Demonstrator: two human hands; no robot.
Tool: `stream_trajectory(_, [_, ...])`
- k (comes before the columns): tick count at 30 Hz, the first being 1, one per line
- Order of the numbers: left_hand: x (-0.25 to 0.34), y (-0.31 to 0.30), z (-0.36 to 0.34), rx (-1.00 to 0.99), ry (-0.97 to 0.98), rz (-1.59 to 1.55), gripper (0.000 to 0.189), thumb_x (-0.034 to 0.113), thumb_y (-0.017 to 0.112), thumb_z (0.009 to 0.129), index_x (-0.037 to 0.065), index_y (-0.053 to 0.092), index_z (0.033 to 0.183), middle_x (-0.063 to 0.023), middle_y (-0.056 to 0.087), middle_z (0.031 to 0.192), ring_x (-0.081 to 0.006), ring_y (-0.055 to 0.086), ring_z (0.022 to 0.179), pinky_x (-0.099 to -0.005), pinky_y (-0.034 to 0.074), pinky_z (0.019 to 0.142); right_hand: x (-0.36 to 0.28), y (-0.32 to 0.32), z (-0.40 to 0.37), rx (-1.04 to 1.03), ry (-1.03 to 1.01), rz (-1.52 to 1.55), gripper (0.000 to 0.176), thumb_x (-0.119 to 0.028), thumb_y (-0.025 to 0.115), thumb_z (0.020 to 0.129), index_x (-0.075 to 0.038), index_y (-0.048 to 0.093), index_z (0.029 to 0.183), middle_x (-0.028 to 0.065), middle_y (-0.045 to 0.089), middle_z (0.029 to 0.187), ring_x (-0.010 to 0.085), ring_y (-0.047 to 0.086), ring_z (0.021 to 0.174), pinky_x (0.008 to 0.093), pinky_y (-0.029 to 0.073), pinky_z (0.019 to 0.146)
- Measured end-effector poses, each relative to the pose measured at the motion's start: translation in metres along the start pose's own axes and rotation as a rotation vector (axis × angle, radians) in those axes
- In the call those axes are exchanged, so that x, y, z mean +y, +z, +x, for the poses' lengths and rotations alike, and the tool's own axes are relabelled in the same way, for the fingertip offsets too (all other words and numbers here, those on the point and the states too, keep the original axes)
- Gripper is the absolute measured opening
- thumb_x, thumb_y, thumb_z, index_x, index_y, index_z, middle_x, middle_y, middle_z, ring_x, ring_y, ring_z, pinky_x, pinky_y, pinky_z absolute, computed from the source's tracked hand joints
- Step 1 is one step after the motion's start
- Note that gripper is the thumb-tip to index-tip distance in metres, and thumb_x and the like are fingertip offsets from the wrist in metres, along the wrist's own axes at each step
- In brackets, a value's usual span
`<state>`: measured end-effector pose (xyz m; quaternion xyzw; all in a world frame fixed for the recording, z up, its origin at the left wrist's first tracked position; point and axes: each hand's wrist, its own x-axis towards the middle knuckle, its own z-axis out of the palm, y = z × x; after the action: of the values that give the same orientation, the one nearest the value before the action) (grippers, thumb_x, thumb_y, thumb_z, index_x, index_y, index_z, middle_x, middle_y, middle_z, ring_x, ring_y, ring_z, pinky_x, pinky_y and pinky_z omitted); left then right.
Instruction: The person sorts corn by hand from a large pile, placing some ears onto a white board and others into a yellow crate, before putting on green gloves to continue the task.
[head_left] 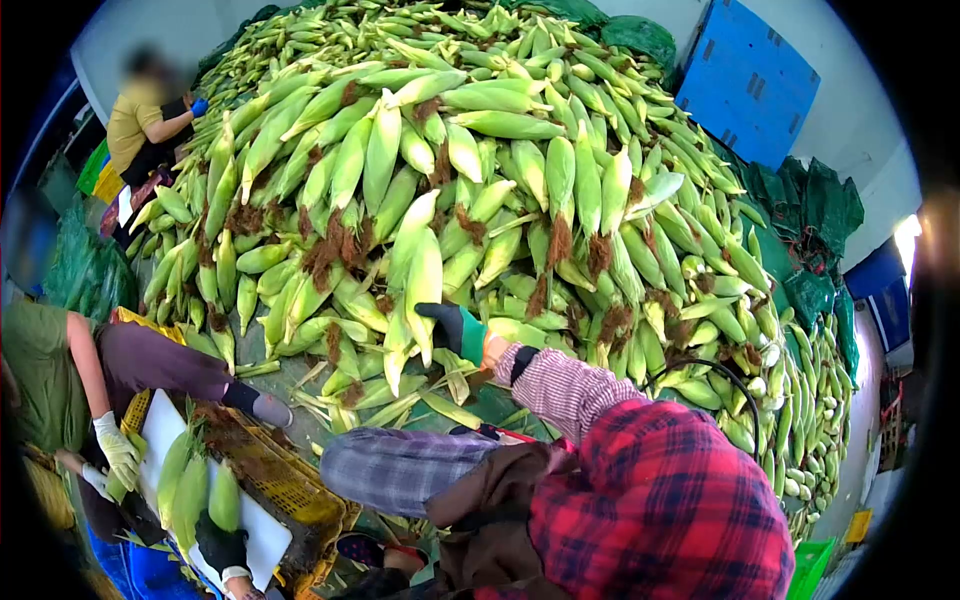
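My right hand (456, 331), in a black and green glove, grips the lower part of a pale green ear of corn (424, 275) at the front of the big heap. Other husked ears hang and lie close around it. At the lower left, my left hand (220, 545) wears a dark glove with a white cuff. It holds the lower ends of a few green ears (190, 495) above a white board (265, 540); its fingertips are partly hidden by the ears.
The corn heap (500, 125) fills the middle. A co-worker with white gloves (118, 452) is at left, beside yellow crates (305, 497). Another person (140, 125) sits farther back. A blue panel (748, 80) leans at upper right, near green sacks (805, 215).
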<state>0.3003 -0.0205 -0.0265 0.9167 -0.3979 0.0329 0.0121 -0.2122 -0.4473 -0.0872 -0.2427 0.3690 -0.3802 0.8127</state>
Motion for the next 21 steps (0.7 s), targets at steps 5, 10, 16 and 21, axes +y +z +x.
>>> stream_trajectory(5, [-0.014,0.015,0.006,0.128,0.04,0.008,0.093,0.027,0.091,0.056,0.004,0.057,0.139,-0.0218,0.063,0.136,-0.0414,0.057,0.127,-0.0475,0.045,0.11,0.008,0.031,-0.041,-0.148,-0.335,-0.541,0.058,-0.03,0.08,0.083,0.007,0.061,0.124,0.0118,0.071,0.109,0.0196,0.066,0.092,0.0366,0.056,0.084])
stream_trajectory(10, [0.027,-0.021,-0.001,0.216,-0.008,0.122,0.078,0.018,0.082,0.063,0.007,0.06,0.137,-0.0211,0.067,0.127,-0.0393,0.061,0.121,-0.0474,0.048,0.105,0.0,0.12,-0.083,-0.242,-0.453,-0.895,0.067,-0.032,0.085,0.079,0.005,0.056,0.127,0.0173,0.07,0.11,0.0232,0.067,0.1,0.0371,0.054,0.091])
stream_trajectory(16, [0.133,-0.07,0.003,0.125,0.156,-0.797,0.06,0.012,0.077,0.085,0.005,0.058,0.141,-0.0148,0.066,0.134,-0.0304,0.06,0.126,-0.0414,0.047,0.109,0.032,0.2,-0.117,-0.409,-0.582,-1.027,0.069,-0.024,0.087,0.076,0.005,0.055,0.129,0.0178,0.071,0.111,0.0233,0.069,0.1,0.0381,0.056,0.088])
stream_trajectory(21, [0.206,-0.083,-0.016,-0.341,0.225,-1.541,0.075,0.014,0.075,0.094,0.006,0.037,0.158,-0.0081,0.053,0.151,-0.0184,0.057,0.127,-0.0312,0.049,0.104,0.067,0.249,-0.134,-0.521,-0.537,-1.142,0.076,-0.042,0.089,0.071,0.001,0.059,0.128,0.0246,0.068,0.114,0.0398,0.067,0.102,0.0467,0.054,0.088])
